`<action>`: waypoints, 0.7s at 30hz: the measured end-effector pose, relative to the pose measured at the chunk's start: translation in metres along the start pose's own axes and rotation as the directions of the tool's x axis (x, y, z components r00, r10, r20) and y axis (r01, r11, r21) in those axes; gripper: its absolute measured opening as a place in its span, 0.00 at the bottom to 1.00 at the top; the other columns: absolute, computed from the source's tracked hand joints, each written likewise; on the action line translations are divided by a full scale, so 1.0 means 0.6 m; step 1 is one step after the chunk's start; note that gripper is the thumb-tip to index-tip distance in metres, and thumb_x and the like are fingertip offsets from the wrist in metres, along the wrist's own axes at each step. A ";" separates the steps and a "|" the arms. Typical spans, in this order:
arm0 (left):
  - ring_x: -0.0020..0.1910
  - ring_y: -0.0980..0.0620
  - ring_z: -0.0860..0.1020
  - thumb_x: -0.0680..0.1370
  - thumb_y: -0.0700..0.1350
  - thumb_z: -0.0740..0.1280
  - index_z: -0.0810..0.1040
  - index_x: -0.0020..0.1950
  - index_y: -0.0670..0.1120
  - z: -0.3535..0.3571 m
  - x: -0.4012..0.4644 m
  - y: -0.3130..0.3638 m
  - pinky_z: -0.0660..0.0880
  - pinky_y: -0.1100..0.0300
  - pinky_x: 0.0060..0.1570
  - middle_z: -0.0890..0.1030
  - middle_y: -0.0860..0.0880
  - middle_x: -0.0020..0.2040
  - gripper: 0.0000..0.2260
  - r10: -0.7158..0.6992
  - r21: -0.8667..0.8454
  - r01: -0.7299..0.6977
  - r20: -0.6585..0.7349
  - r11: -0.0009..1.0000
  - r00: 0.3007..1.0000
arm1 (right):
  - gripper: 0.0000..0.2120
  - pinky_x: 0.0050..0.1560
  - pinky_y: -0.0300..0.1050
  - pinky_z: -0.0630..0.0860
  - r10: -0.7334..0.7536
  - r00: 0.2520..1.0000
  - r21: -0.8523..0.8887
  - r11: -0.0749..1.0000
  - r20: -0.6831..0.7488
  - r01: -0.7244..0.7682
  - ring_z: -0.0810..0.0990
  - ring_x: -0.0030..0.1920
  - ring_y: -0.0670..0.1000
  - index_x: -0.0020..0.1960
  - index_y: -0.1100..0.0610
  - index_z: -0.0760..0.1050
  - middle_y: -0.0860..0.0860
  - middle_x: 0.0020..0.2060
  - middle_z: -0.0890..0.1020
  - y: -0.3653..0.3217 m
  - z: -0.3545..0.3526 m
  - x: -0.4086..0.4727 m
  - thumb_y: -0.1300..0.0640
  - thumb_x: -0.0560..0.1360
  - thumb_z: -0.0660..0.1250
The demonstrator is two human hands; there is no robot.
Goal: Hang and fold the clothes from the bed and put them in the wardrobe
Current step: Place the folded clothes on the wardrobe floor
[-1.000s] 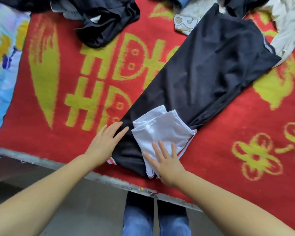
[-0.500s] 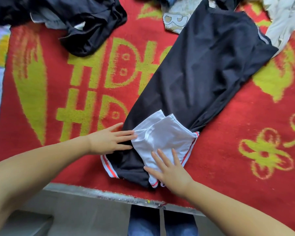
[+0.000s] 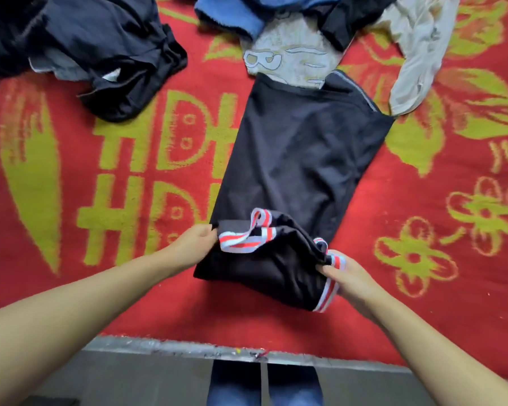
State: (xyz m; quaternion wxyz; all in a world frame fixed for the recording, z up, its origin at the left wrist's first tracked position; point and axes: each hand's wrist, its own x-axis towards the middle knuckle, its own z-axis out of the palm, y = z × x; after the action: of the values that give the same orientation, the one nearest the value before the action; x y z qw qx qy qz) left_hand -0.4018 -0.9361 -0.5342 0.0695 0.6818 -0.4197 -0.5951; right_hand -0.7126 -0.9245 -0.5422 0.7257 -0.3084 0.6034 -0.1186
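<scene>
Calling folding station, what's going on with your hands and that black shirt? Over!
Left hand and right hand both grip the near end of the black shirt with red-and-white striped trim, lifting it. Unfolded dark clothes pile lies off left, nothing blocking.

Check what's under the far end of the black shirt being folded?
The black shirt's far hem overlaps a grey printed garment, whose lower part is covered. Elsewhere it lies on the red blanket. Both hands, left and right, grip its near end.

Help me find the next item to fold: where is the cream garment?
In the head view, the cream garment lies at the top right of the red blanket, just beyond the far right corner of the black shirt.
</scene>
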 end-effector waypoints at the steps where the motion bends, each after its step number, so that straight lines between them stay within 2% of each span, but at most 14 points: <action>1: 0.32 0.55 0.69 0.82 0.47 0.58 0.74 0.38 0.41 0.006 0.015 0.002 0.65 0.61 0.33 0.72 0.49 0.33 0.16 0.003 -0.036 -0.005 -0.069 0.999 0.998 | 0.12 0.51 0.48 0.72 -0.004 0.990 -0.037 0.999 -0.139 -0.001 0.77 0.49 0.52 0.50 0.56 0.76 0.53 0.44 0.80 0.010 -0.004 0.014 0.55 0.67 0.68; 3: 0.36 0.52 0.71 0.81 0.47 0.61 0.75 0.38 0.37 0.021 0.043 -0.002 0.66 0.57 0.38 0.75 0.47 0.34 0.17 0.010 -0.016 -0.014 -0.227 1.000 0.974 | 0.14 0.50 0.46 0.72 -0.073 0.942 -0.155 0.988 -0.328 0.022 0.77 0.49 0.51 0.52 0.57 0.76 0.53 0.47 0.81 0.021 0.003 0.033 0.51 0.70 0.69; 5: 0.39 0.50 0.71 0.80 0.47 0.62 0.73 0.40 0.40 0.033 0.060 -0.008 0.62 0.55 0.39 0.76 0.46 0.37 0.13 -0.015 0.038 0.034 -0.432 0.999 0.902 | 0.21 0.52 0.43 0.70 -0.121 0.885 -0.205 0.978 -0.450 0.029 0.74 0.53 0.49 0.59 0.59 0.73 0.50 0.52 0.78 0.021 0.015 0.037 0.47 0.72 0.68; 7: 0.46 0.49 0.72 0.80 0.46 0.62 0.75 0.53 0.43 0.043 0.056 -0.003 0.63 0.59 0.44 0.78 0.44 0.48 0.08 -0.070 -0.011 0.078 -0.579 0.997 0.812 | 0.24 0.60 0.41 0.65 -0.142 0.827 -0.219 0.975 -0.544 0.024 0.70 0.61 0.49 0.69 0.59 0.66 0.51 0.60 0.73 0.014 0.034 0.021 0.53 0.76 0.67; 8: 0.51 0.47 0.73 0.80 0.45 0.62 0.73 0.60 0.42 0.048 0.048 -0.002 0.65 0.59 0.50 0.77 0.43 0.55 0.12 -0.010 0.031 0.038 -0.628 0.999 0.778 | 0.27 0.65 0.42 0.62 -0.237 0.786 -0.290 0.954 -0.571 0.077 0.68 0.66 0.52 0.72 0.60 0.62 0.54 0.65 0.71 0.012 0.043 0.010 0.56 0.77 0.67; 9: 0.57 0.45 0.72 0.79 0.46 0.62 0.71 0.65 0.42 0.053 0.038 -0.003 0.66 0.56 0.58 0.75 0.42 0.60 0.16 0.153 0.192 -0.036 -0.640 0.981 0.753 | 0.29 0.69 0.44 0.60 -0.391 0.729 -0.428 0.891 -0.562 0.148 0.66 0.69 0.56 0.73 0.61 0.60 0.58 0.68 0.69 0.007 0.055 -0.004 0.57 0.76 0.67; 10: 0.63 0.43 0.70 0.77 0.47 0.61 0.68 0.68 0.42 0.059 0.027 -0.008 0.66 0.50 0.63 0.72 0.42 0.64 0.20 0.381 0.425 -0.135 -0.571 0.895 0.727 | 0.30 0.71 0.48 0.58 -0.557 0.673 -0.589 0.778 -0.486 0.218 0.64 0.71 0.59 0.73 0.61 0.60 0.60 0.69 0.67 0.002 0.069 -0.019 0.56 0.75 0.66; 11: 0.67 0.43 0.68 0.75 0.49 0.61 0.66 0.70 0.42 0.067 0.016 -0.019 0.65 0.44 0.65 0.70 0.41 0.68 0.24 0.591 0.638 -0.252 -0.397 0.728 0.703 | 0.32 0.71 0.53 0.57 -0.675 0.655 -0.743 0.619 -0.339 0.255 0.62 0.72 0.61 0.73 0.60 0.60 0.61 0.70 0.66 0.005 0.085 -0.029 0.53 0.73 0.67; 12: 0.71 0.43 0.65 0.74 0.52 0.62 0.63 0.72 0.44 0.078 0.008 -0.035 0.63 0.40 0.66 0.66 0.41 0.71 0.29 0.713 0.786 -0.358 -0.143 0.503 0.686 | 0.36 0.71 0.58 0.55 -0.724 0.669 -0.869 0.430 -0.170 0.244 0.59 0.73 0.62 0.73 0.58 0.60 0.62 0.71 0.65 0.014 0.103 -0.037 0.50 0.69 0.68; 14: 0.76 0.43 0.55 0.69 0.55 0.66 0.55 0.77 0.46 0.095 -0.002 -0.069 0.57 0.38 0.68 0.55 0.41 0.77 0.39 0.664 0.864 -0.491 0.303 0.112 0.684 | 0.48 0.68 0.66 0.53 -0.612 0.788 -0.976 0.120 0.072 0.182 0.57 0.73 0.63 0.73 0.54 0.60 0.62 0.73 0.64 0.047 0.128 -0.041 0.48 0.58 0.77; 15: 0.77 0.43 0.51 0.66 0.53 0.70 0.52 0.78 0.47 0.099 0.002 -0.086 0.56 0.38 0.68 0.50 0.40 0.78 0.45 0.577 0.856 -0.515 0.404 0.034 0.710 | 0.52 0.67 0.70 0.53 -0.484 0.869 -0.986 0.067 0.103 0.155 0.58 0.73 0.64 0.74 0.52 0.61 0.62 0.73 0.63 0.062 0.137 -0.039 0.50 0.54 0.80; 16: 0.77 0.43 0.48 0.63 0.51 0.73 0.49 0.79 0.48 0.099 0.007 -0.093 0.56 0.37 0.68 0.46 0.40 0.78 0.50 0.486 0.867 -0.496 0.421 0.031 0.766 | 0.54 0.67 0.73 0.52 -0.387 0.917 -0.991 0.050 0.094 0.122 0.59 0.73 0.64 0.74 0.51 0.61 0.62 0.73 0.62 0.069 0.137 -0.032 0.54 0.51 0.81; 18: 0.77 0.41 0.49 0.58 0.46 0.76 0.45 0.79 0.51 0.095 0.024 -0.086 0.61 0.37 0.67 0.46 0.40 0.78 0.57 0.396 0.918 -0.388 0.327 0.084 0.858 | 0.52 0.65 0.77 0.54 -0.344 0.937 -0.997 0.015 0.064 0.074 0.63 0.72 0.65 0.73 0.51 0.65 0.63 0.73 0.64 0.069 0.118 -0.007 0.60 0.51 0.80; 21: 0.75 0.38 0.54 0.59 0.41 0.77 0.43 0.77 0.52 0.103 0.047 -0.062 0.66 0.37 0.63 0.50 0.36 0.76 0.56 0.345 0.944 -0.308 0.251 0.120 0.904 | 0.47 0.65 0.78 0.53 -0.320 0.945 -0.997 -0.066 0.067 0.049 0.66 0.71 0.66 0.72 0.51 0.68 0.65 0.71 0.66 0.057 0.098 0.032 0.62 0.54 0.79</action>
State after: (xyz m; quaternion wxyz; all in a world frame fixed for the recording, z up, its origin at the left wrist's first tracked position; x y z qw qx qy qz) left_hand -0.4393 -0.9059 -0.5953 -0.2389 0.4711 -0.8344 -0.1570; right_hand -0.6588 -0.8904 -0.5731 0.1967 -0.8002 0.5201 0.2246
